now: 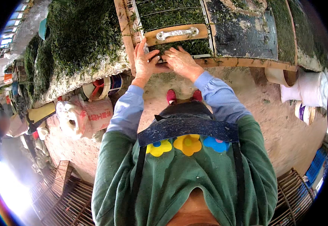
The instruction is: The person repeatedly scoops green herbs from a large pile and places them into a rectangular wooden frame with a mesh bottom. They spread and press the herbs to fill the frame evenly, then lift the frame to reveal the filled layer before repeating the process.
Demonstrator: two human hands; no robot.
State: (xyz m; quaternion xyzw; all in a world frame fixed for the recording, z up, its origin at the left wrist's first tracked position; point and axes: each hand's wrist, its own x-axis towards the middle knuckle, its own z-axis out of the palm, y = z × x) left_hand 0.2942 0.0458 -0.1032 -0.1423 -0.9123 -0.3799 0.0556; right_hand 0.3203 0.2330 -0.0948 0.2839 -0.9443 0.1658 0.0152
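My left hand (144,61) has its fingers spread over the near left corner of a white-edged rectangular frame (210,39), within a wooden border (237,62). Close beside it, my right hand (182,60) bends its fingers down onto a strip of dark green shredded plant matter (199,46). Whether any of it is pinched there is hidden. Just beyond both hands, a wooden bar (150,38) carrying a clear pull handle (177,33) lies across the frame. More of the green matter fills the frame behind the bar, crossed by thin rods.
A large green heap (82,36) rises on the left of the worktop. A dark, worn panel (246,36) lies right of the frame. Below stand a bucket with a red item (97,87), plastic sacks (96,113) and a white bucket (305,113). Slatted racks (70,200) are behind me; a person (1,124) is far left.
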